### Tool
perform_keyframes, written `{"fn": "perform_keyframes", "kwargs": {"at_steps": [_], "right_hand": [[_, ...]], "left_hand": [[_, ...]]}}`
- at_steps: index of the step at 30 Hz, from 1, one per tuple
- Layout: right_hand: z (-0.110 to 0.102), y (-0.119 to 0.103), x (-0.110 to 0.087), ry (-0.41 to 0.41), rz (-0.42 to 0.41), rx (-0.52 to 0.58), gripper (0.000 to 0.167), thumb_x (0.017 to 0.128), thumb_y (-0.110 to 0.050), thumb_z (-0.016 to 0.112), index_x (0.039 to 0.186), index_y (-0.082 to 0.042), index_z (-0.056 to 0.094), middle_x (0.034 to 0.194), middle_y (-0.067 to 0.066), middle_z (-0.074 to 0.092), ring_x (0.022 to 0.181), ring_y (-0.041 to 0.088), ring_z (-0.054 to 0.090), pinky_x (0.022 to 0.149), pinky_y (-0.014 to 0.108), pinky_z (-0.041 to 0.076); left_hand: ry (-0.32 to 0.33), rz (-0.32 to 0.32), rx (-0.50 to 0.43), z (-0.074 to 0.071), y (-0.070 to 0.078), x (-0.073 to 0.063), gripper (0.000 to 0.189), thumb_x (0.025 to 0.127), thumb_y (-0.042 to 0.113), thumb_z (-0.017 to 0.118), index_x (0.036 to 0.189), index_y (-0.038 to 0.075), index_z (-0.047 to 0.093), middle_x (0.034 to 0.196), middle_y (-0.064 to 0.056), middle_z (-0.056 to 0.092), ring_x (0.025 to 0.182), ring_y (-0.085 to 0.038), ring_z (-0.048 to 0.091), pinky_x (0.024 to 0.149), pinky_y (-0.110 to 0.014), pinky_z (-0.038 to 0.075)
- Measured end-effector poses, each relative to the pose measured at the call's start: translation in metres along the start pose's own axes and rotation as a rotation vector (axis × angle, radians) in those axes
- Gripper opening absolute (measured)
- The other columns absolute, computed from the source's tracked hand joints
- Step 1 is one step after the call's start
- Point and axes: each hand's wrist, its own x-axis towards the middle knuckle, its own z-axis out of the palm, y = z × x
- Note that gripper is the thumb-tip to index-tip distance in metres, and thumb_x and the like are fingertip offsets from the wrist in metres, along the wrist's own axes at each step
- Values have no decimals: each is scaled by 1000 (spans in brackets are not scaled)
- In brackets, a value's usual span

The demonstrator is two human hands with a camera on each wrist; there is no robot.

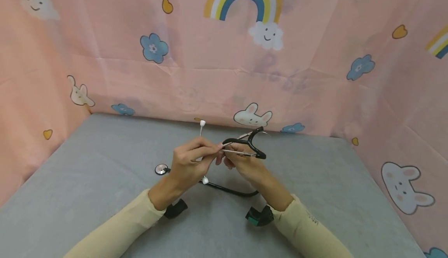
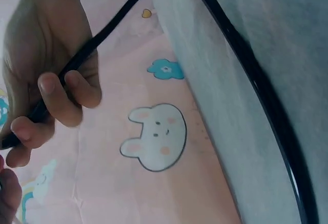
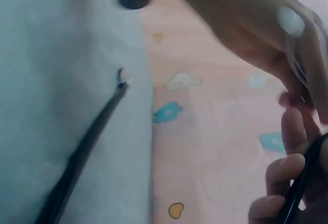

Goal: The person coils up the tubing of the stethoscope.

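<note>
A stethoscope is held up over the grey table between both hands. My left hand (image 1: 189, 162) pinches its metal ear tubes (image 1: 238, 152), with white ear tips (image 1: 202, 123) sticking out above and below that hand. The black Y-shaped part (image 1: 249, 142) points to the right, over my right hand (image 1: 248, 166). In the left wrist view the curled fingers (image 2: 60, 101) of the right hand grip the black tubing (image 2: 256, 85). From there the tubing loops down and runs left to the round metal chest piece (image 1: 161, 169), which lies on the table left of the left hand.
The grey cloth-covered table (image 1: 105, 180) extends around both hands. Behind and at both sides hangs a pink curtain (image 1: 203, 83) printed with rainbows, rabbits and flowers. Dark wrist-worn devices (image 1: 259, 216) sit below both wrists.
</note>
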Motion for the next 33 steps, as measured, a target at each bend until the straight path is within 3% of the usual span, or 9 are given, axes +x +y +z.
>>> {"fn": "perform_keyframes", "kwargs": {"at_steps": [1,5,8,11,13,18,24,28,33], "right_hand": [[4,-1,4,74,12,-32,38,110,-26,35,98,-6,65,79,-5,57,69,12,45,71,24,37],[15,-2,7,149,-3,-245,39,109,-33,35,112,-11,67,81,3,66,73,15,59,76,29,50],[22,-1,8,157,-58,-213,33,109,-24,38,129,-3,54,93,9,71,76,17,63,78,28,52],[27,1,8,160,-72,-183,31,108,-17,40,135,-1,41,100,13,73,75,19,63,71,25,51],[30,2,9,176,-51,-140,30,107,-12,44,133,1,39,105,17,71,75,18,62,71,27,52],[34,5,12,239,75,-72,22,104,-11,52,122,1,50,99,20,66,75,14,62,68,26,53],[34,4,9,316,123,-202,19,103,-20,56,119,-11,60,94,12,65,73,17,57,60,24,47],[32,3,8,396,32,-330,18,99,-20,62,114,-13,68,88,3,64,69,13,50,59,23,42],[30,3,7,422,-130,-488,16,96,-19,67,108,-10,72,88,-1,63,69,9,46,60,21,40]], "left_hand": [[8,-10,23,-1,-1,0,10,79,-12,75,79,-3,77,73,-9,68,61,-17,67,57,-17,51],[20,-34,156,-4,-4,1,11,75,-13,78,80,-2,78,73,-9,67,60,-17,64,53,-17,48],[15,-38,245,-6,-7,1,6,77,-9,78,78,-3,78,74,-10,66,60,-17,63,51,-17,47],[19,-42,300,-8,-10,0,5,77,-8,79,76,-3,78,74,-10,65,59,-16,61,49,-17,44],[18,-37,322,-9,-11,-1,5,77,-7,79,76,-2,78,74,-9,64,58,-16,60,49,-18,44],[22,-54,377,-13,-15,-3,7,77,-7,79,80,-1,79,73,-8,65,60,-16,59,52,-20,45],[35,-95,436,-18,-20,-4,15,73,-9,82,86,-2,79,71,-9,66,56,-13,52,49,-18,40],[26,-69,471,-19,-22,-5,14,73,-8,83,84,-2,79,70,-9,65,56,-14,54,49,-19,43],[13,11,542,-17,-24,-7,10,75,-8,79,80,1,78,68,-7,62,58,-19,59,52,-25,49]]}}
